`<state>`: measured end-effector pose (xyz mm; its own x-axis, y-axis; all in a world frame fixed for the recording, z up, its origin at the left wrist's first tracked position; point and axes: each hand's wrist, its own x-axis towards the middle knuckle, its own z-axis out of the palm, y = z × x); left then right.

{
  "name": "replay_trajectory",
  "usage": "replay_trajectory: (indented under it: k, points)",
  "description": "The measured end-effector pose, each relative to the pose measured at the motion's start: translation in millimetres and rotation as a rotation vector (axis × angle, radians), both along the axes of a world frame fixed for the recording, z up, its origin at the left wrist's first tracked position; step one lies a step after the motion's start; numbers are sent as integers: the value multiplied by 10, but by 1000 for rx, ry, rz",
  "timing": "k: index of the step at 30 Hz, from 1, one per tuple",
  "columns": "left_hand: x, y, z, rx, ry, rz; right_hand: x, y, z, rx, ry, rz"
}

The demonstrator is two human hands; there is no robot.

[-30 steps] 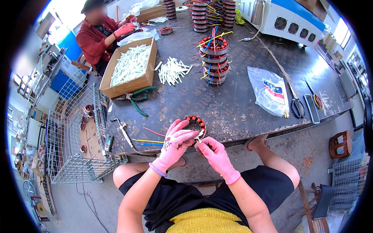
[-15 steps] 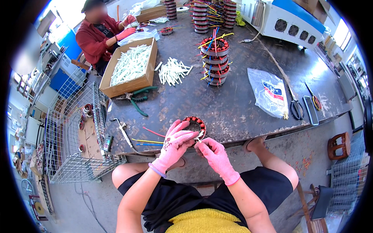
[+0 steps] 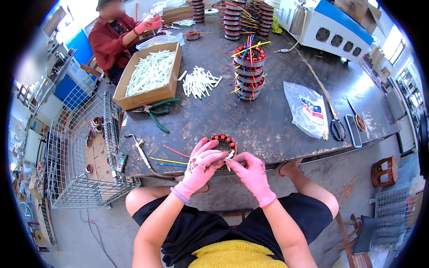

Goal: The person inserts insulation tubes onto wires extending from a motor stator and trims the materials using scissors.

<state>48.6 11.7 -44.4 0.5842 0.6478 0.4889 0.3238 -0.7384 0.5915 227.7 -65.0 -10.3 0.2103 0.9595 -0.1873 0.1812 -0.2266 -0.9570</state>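
A small ring-shaped motor stator (image 3: 229,139) with red windings stands at the table's near edge. My left hand (image 3: 202,164), in a pink glove, is closed around its left and near side, hiding much of the ring. Red, yellow and blue wires (image 3: 169,161) stick out leftward from under that hand. At the ring's near right side, a short white sleeve (image 3: 229,157) shows between my two hands. My right hand (image 3: 254,177), also gloved in pink, pinches at it with thumb and forefinger; the fingertips partly cover it.
Beyond are a stack of stators (image 3: 249,76), loose white sleeves (image 3: 200,82) and a carton (image 3: 117,97) full of them. Green-handled cutters (image 3: 157,112) and a thin torch-like tool (image 3: 142,152) lie left; a plastic bag (image 3: 304,107), scissors (image 3: 337,128) and phone (image 3: 353,131) right. A co-worker (image 3: 111,40) sits far left.
My right hand has shifted slightly up, its fingers reposed at the white sleeve. My left hand stays on the stator. The co-worker's hand has risen.
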Motion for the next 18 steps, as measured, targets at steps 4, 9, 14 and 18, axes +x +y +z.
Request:
replay_trajectory:
  k: [4, 9, 14, 18]
  points:
    - [22, 25, -5, 33, -44, 4, 37, 50, 104, 395, -253, 31]
    - [46, 25, -29, 52, -52, 43, 31, 203, -10, 531, -336, 121]
    - [64, 5, -30, 68, -94, 103, -41, 232, -129, 636, -412, 134]
    - [107, -11, -72, 33, -129, 116, -86, 190, -150, 361, 222, 122]
